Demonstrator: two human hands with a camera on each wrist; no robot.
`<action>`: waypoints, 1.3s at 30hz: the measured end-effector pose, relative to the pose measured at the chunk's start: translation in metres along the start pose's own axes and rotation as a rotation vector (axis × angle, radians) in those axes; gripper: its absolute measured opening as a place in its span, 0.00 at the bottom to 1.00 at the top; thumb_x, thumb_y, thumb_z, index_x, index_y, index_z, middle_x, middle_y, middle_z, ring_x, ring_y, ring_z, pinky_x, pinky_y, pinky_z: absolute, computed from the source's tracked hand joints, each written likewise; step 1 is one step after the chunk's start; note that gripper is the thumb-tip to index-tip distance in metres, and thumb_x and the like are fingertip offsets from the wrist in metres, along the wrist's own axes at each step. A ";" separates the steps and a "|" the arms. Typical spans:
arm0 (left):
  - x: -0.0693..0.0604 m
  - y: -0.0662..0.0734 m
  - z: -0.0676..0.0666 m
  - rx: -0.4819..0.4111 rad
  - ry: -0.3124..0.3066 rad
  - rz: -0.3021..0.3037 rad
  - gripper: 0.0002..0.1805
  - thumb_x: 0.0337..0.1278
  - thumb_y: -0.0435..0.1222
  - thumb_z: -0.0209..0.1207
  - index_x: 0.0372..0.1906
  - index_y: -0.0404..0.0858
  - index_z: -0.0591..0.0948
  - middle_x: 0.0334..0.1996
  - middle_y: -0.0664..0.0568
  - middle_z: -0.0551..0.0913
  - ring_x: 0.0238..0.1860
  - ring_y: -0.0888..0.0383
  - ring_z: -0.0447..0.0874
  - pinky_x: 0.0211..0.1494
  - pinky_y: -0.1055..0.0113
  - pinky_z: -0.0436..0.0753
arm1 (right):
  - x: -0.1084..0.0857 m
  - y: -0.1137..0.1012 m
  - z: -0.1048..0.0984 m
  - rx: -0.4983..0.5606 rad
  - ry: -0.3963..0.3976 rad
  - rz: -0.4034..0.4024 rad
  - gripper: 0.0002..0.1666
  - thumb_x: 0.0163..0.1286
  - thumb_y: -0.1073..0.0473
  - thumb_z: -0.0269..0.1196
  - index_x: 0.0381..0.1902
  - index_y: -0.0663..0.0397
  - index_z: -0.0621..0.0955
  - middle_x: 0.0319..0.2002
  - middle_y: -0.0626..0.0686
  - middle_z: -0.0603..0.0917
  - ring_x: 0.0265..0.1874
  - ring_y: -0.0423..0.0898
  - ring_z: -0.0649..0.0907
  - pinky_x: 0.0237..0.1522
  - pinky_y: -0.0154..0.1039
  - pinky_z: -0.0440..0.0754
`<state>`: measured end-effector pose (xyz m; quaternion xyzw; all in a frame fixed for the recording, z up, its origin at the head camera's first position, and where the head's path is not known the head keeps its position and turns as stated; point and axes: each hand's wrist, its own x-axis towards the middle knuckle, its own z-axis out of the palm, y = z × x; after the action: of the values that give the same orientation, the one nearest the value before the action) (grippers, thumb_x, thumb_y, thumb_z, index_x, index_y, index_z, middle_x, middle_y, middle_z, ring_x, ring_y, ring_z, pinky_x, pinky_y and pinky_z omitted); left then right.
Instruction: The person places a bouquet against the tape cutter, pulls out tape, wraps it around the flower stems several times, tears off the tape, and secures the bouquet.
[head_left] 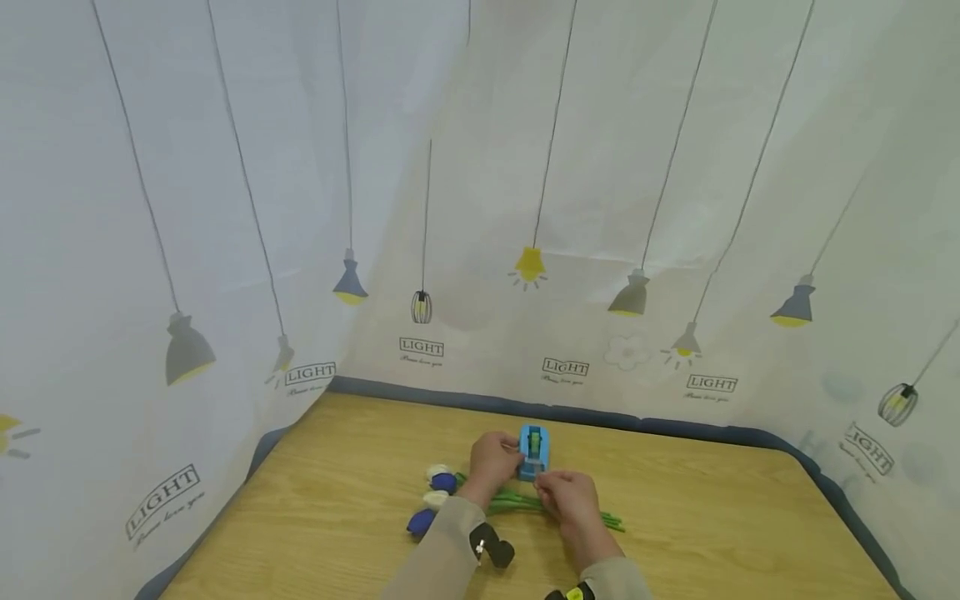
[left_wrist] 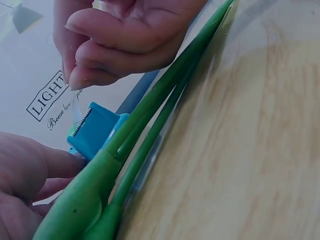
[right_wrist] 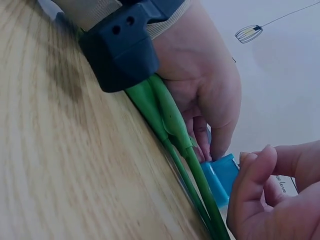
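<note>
A blue tape dispenser (head_left: 527, 470) with a green roll stands on the table, and my left hand (head_left: 494, 458) grips its side. Between the curled thumb and fingers of my right hand (head_left: 573, 500), I pinch the end of a clear strip of tape (left_wrist: 76, 111). In the left wrist view the strip runs up from the dispenser's toothed edge. Blue tulips (head_left: 422, 522) and white tulips (head_left: 435, 500) lie left of my forearm. Their green stems (head_left: 516, 501) pass below both hands, in front of the dispenser, and are partly hidden by my wrists.
The wooden table (head_left: 345, 483) ends at a dark blue border (head_left: 480, 402). Behind it hangs a pale curtain (head_left: 480, 208) printed with lamps and the word LIGHT. A dark wrist camera (head_left: 491, 547) sits on my left sleeve, close to the flowers.
</note>
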<state>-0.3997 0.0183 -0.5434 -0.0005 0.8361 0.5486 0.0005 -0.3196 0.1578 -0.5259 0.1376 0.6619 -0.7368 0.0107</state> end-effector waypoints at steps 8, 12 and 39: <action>0.002 -0.004 0.003 -0.004 0.007 0.012 0.13 0.60 0.28 0.72 0.49 0.34 0.89 0.36 0.47 0.92 0.31 0.59 0.90 0.33 0.66 0.90 | -0.008 0.002 0.000 0.011 -0.005 -0.010 0.14 0.74 0.71 0.63 0.50 0.81 0.81 0.29 0.50 0.87 0.26 0.35 0.83 0.30 0.27 0.85; 0.004 -0.005 0.005 0.004 0.005 0.014 0.12 0.60 0.29 0.73 0.49 0.34 0.89 0.36 0.47 0.92 0.31 0.59 0.90 0.33 0.66 0.90 | -0.010 0.004 -0.001 -0.020 0.001 -0.025 0.13 0.73 0.71 0.63 0.48 0.81 0.82 0.29 0.51 0.87 0.26 0.36 0.83 0.30 0.28 0.84; 0.003 -0.006 0.003 0.012 -0.016 0.013 0.13 0.61 0.30 0.72 0.50 0.34 0.89 0.37 0.47 0.92 0.30 0.58 0.89 0.34 0.65 0.90 | -0.022 0.013 -0.007 -0.151 -0.004 0.027 0.04 0.65 0.69 0.64 0.34 0.64 0.85 0.21 0.46 0.82 0.24 0.40 0.79 0.29 0.32 0.80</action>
<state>-0.4030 0.0184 -0.5501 0.0093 0.8393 0.5436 0.0038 -0.2942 0.1595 -0.5338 0.1439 0.7135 -0.6849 0.0325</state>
